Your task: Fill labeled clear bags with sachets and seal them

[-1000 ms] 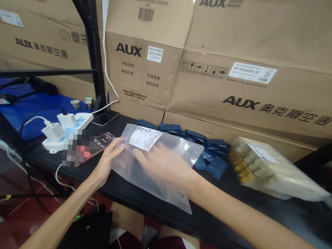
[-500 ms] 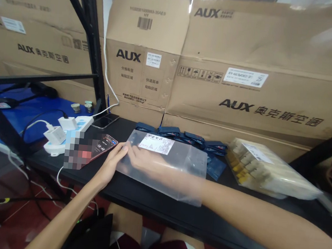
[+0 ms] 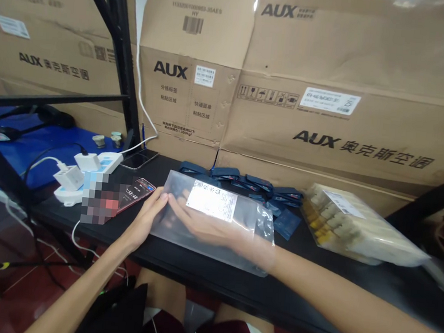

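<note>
A clear plastic bag [image 3: 198,247] with a printed white label [image 3: 211,201] lies across the black shelf in front of me. My left hand [image 3: 150,216] grips the bag's left end, fingers closed on its edge. From the right, my right hand [image 3: 203,223] reaches inside the bag and shows hazily through the plastic. Its fingers are stretched out toward the bag's left end, near my left thumb. I see nothing held in it.
Several dark blue packets [image 3: 257,184] line the back of the shelf. On the right sits a plastic-wrapped bundle [image 3: 357,226]. A lit phone [image 3: 136,195], a dark phone [image 3: 139,159] and a white power strip [image 3: 108,163] stand left. Cardboard boxes [image 3: 282,114] rise behind.
The fingers of my right hand have straightened inside the bag. The bag's right part has wrinkled slightly, and the label has tilted a little. My left hand stays on the left end.
</note>
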`<move>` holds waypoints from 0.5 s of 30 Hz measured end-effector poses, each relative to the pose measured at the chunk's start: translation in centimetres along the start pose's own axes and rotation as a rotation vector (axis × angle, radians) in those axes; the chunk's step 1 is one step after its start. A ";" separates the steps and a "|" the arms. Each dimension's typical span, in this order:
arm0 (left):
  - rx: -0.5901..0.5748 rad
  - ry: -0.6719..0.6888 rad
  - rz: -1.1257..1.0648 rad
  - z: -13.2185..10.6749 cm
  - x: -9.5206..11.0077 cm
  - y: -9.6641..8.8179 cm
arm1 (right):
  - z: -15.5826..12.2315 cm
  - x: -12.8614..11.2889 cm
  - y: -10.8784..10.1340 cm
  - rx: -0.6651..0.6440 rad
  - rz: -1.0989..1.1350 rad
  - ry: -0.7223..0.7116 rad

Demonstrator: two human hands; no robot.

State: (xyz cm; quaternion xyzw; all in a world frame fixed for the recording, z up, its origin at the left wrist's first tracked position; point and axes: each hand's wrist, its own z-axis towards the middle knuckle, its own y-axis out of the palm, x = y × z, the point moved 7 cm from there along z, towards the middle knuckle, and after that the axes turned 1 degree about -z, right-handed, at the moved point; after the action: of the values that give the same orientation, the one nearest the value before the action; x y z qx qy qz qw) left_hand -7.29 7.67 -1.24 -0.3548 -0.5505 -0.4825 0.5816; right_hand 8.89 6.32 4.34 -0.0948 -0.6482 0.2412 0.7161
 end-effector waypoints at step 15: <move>0.029 -0.060 -0.076 -0.2 1.1 0.3 | -1.1 2.6 1.0 0.213 0.769 0.160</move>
State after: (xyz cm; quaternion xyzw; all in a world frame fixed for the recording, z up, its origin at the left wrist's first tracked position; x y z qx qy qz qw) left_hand -7.04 7.40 -0.18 -0.3393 -0.5877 -0.4853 0.5513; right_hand 9.88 8.62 6.00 -0.2739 -0.4790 0.5489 0.6278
